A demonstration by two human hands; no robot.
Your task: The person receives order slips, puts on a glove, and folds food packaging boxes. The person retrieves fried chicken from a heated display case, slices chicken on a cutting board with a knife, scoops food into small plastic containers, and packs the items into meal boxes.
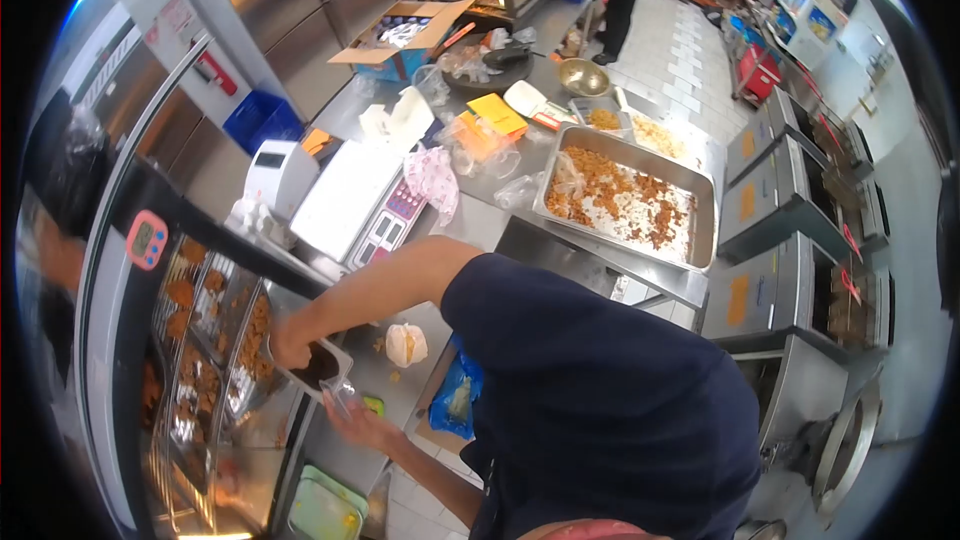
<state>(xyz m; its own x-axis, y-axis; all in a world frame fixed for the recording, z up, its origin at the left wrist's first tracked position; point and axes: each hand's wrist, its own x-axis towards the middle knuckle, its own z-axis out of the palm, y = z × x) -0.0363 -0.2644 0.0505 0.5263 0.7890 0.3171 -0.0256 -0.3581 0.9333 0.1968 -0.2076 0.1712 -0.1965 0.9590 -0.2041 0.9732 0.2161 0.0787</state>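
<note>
My right hand reaches into the glass-fronted display cabinet, beside a tray of brown fried pieces. Its fingers look curled down, and whatever they hold is hidden. Close by it is a light-rimmed tub with a dark inside. Below the tub's near corner, my left hand is closed on a clear plastic bag. A small green item lies next to this hand. On the steel counter sits a pale wrapped bundle.
A white scale stands beyond my right arm. To the right is a large metal tray with brown crumbs. A blue bag hangs near my body, and a green tray lies below. Another person stands at the back.
</note>
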